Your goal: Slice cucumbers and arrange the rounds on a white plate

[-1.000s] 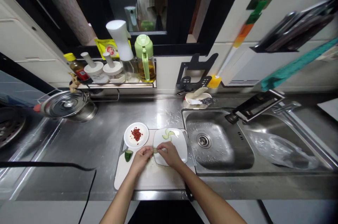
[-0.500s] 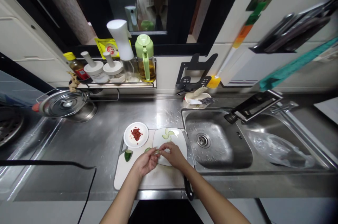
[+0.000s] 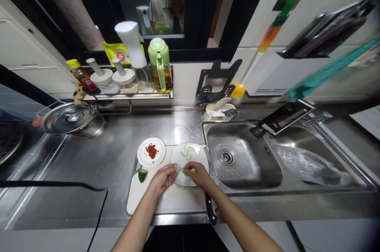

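Note:
My left hand (image 3: 164, 179) is closed in a pinch on pale green cucumber slices (image 3: 176, 168), above the near left part of a white square plate (image 3: 190, 160). Over the same plate, my right hand (image 3: 197, 173) has thumb and fingertips pressed together, with a small piece of cucumber slice partly showing between them. Thin curved cucumber slices (image 3: 187, 151) lie in an arc toward the plate's far side. A dark green cucumber end (image 3: 142, 175) sits on the white cutting board (image 3: 175, 203), left of my hands.
A round white plate (image 3: 139, 160) carries chopped red bits. The black handle of a knife (image 3: 211, 210) projects over the counter's front edge. Right of the board is a steel sink (image 3: 243, 165). Bottles and jars stand on a rack (image 3: 133, 95); a lidded pot (image 3: 71, 119) is at left.
My hands have drawn slightly apart over the plate, my right hand moving right. The view has shifted a little.

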Demonstrator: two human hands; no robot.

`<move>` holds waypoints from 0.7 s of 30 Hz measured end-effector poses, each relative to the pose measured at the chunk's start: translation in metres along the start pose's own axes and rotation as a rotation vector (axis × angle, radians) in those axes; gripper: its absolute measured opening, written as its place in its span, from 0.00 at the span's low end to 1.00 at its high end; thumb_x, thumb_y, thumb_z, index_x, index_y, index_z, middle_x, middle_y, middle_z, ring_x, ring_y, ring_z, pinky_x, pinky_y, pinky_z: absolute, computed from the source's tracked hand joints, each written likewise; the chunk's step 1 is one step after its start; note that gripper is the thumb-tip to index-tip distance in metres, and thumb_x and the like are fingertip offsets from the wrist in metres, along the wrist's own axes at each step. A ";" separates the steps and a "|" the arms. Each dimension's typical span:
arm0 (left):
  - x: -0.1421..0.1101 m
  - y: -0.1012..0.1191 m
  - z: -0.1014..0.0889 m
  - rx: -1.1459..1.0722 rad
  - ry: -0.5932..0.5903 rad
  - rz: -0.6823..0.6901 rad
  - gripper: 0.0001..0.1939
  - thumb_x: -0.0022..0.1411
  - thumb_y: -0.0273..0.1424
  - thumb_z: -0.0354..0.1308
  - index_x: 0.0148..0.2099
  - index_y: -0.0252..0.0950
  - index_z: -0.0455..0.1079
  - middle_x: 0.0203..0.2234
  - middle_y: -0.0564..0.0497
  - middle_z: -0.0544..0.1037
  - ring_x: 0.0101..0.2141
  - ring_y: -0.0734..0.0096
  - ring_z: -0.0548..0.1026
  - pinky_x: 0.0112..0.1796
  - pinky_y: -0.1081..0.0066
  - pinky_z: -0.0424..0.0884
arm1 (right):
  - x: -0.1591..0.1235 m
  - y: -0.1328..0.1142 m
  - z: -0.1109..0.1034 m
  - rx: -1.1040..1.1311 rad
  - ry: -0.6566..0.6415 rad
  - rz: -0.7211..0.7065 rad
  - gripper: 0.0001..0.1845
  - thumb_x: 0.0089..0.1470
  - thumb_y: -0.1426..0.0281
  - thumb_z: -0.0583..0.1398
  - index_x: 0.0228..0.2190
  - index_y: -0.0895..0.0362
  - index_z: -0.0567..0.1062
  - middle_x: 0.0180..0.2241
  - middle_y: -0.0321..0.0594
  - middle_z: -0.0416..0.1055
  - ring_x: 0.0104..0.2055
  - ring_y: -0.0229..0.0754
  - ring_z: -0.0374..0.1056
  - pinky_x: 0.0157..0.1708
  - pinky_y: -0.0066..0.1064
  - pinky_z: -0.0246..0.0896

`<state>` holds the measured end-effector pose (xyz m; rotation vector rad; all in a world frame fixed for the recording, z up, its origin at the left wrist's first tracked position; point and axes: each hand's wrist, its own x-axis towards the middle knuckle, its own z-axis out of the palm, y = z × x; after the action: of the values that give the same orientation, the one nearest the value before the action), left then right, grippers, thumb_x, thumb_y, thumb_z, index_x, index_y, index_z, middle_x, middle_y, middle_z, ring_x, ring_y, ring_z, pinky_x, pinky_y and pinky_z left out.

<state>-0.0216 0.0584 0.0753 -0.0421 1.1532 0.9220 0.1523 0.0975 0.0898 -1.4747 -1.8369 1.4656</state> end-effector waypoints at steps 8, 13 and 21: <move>0.005 -0.011 0.019 0.287 0.061 0.162 0.13 0.42 0.29 0.66 0.30 0.33 0.66 0.18 0.55 0.72 0.19 0.80 0.71 0.18 0.81 0.52 | 0.005 0.017 -0.025 -0.144 0.044 0.110 0.05 0.44 0.68 0.60 0.24 0.57 0.75 0.23 0.35 0.72 0.26 0.36 0.65 0.27 0.25 0.56; 0.015 -0.021 0.033 0.647 0.140 0.293 0.05 0.46 0.28 0.61 0.27 0.33 0.68 0.13 0.59 0.66 0.16 0.82 0.63 0.21 0.79 0.54 | 0.011 0.022 -0.045 -0.325 0.071 0.140 0.03 0.43 0.69 0.62 0.23 0.56 0.74 0.23 0.33 0.71 0.27 0.36 0.63 0.27 0.25 0.51; 0.028 -0.038 0.060 0.983 0.201 0.411 0.06 0.50 0.26 0.57 0.34 0.37 0.71 0.17 0.59 0.69 0.21 0.78 0.67 0.28 0.77 0.60 | 0.017 0.019 -0.066 -0.621 0.071 0.158 0.03 0.47 0.70 0.60 0.26 0.54 0.75 0.27 0.37 0.72 0.38 0.42 0.63 0.34 0.30 0.48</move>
<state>0.0507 0.0784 0.0644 0.9440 1.7372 0.6190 0.2064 0.1429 0.0936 -1.9535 -2.2955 0.9128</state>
